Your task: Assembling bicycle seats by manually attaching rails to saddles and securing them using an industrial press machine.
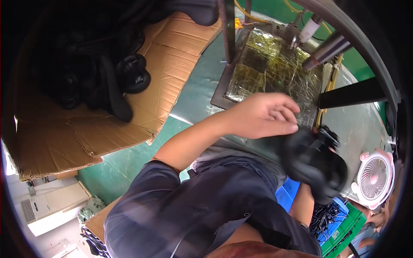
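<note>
One rounded, black, plastic-looking part point(318, 165), just right of our loosely curled, empty left hand point(269, 115), could drop if weakly held, though we cannot tell our hidden right hand's grip.

No words, numbers, brands or signs can be read. A small pale label point(335, 235) is on the side of the green crate point(353, 222); whatever is printed there is too small to make out. A small dark mark point(35, 205) shows on the front of the white machine point(58, 210), just beside the grille at its left end, and it is too small to tell as a letter, number or symbol. Near the far edge of the worktop point(201, 88) lies an orange-yellow scrap point(238, 23); whether it bears print cannot be told.
</note>
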